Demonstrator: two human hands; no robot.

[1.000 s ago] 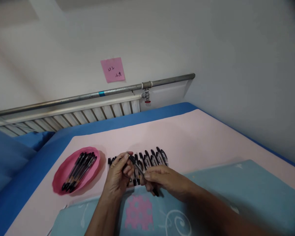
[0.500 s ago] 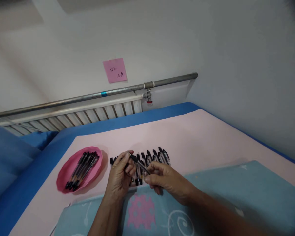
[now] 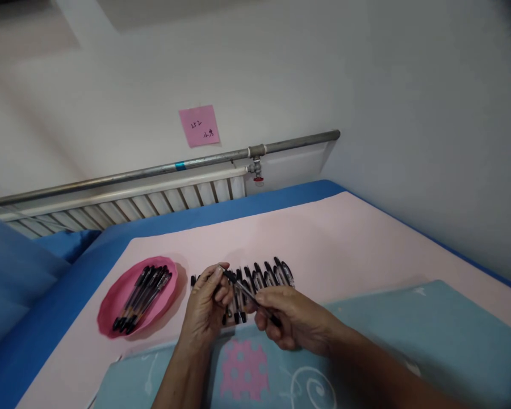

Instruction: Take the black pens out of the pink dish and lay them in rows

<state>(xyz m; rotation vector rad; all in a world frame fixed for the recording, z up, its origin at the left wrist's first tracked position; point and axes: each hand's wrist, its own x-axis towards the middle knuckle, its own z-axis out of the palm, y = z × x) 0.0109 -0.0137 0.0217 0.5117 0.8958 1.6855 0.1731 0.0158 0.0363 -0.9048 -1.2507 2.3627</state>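
Both of my hands are on one slim pen [image 3: 246,291], held slanting with a clear barrel and black ends. My left hand [image 3: 205,304] pinches its upper end between thumb and fingers. The thumb and fingers of my right hand [image 3: 296,318] close round its lower part, and a black end sticks out below them. Just behind my hands, a row of black-capped pens [image 3: 278,274] lies side by side, partly hidden by my fingers. To the left, a pink scalloped dish [image 3: 106,304] holds a bundle of similar pens [image 3: 145,295].
A pink sheet [image 3: 323,238] covers the blue surface [image 3: 187,220]. A teal patterned cloth [image 3: 387,318] lies along the near side. Behind stand a white radiator [image 3: 166,199], a metal pipe [image 3: 145,171] and a red-handled valve [image 3: 258,178]. Blue fabric [image 3: 17,278] is at the left.
My right hand has turned and shifted slightly down, and the pen's lower black end now shows past its fingers. My left hand stays at the upper end.
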